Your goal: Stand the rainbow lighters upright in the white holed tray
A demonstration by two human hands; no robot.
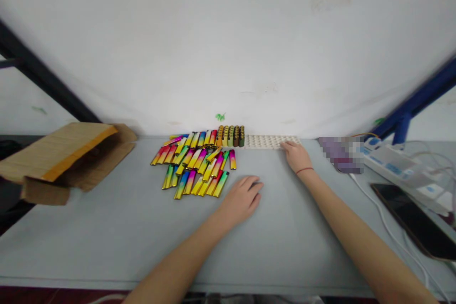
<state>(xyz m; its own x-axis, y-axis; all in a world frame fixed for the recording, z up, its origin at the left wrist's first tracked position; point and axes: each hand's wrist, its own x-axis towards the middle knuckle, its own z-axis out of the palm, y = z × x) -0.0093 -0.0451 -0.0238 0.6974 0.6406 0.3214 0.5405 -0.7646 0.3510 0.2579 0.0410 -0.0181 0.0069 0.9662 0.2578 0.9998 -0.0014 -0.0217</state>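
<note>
Shiny rainbow-coloured lighters lie in a loose spread left of centre on the grey table. At the back, a white tray with a grid of small holes lies against the wall, and several lighters stand upright in rows at its left end. My right hand rests on the tray's right end, fingers reaching over its holes and holding no lighter that shows. My left hand is over the table just right of the loose lighters; its fingers are curled and slightly apart, with a small dark thing at the fingertips.
An open cardboard box lies at the left. To the right are a blurred purple packet, a white power strip with cables, and a black phone. A white wall rises behind the table.
</note>
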